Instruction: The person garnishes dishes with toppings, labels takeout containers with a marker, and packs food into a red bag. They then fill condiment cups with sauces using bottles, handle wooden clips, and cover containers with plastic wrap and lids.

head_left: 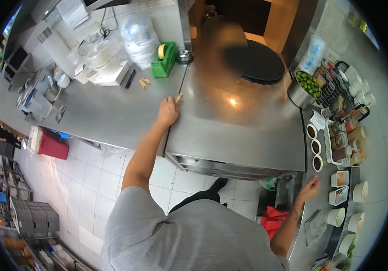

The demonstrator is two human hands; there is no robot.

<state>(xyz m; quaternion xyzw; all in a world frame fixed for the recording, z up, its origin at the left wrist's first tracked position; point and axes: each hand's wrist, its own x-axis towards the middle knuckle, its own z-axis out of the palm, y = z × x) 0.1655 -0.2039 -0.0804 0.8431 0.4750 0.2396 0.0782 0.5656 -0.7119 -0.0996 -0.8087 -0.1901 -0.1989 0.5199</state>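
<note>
My left hand (168, 111) is over the seam between two steel counters, its fingers closed on a small wooden clothespin (179, 97). Past it, more clothespins (145, 82) lie beside a black marker (130, 78). My right hand (310, 188) is off to the right, near the edge of the side counter. Its fingers are curled together, and whatever they may hold is hidden. Just beyond that hand stand three small white cups of dark sauce (316, 163) in a row. White rectangular dishes of food (339, 179) are to its right.
A green tape dispenser (164, 61) and a call bell (185, 56) stand at the back. A metal pot of green limes (304, 88) is at the right corner, near a white basket of sauce bottles (338, 142). White bowls (336, 217) line the right counter. Red cloth (274, 221) hangs below.
</note>
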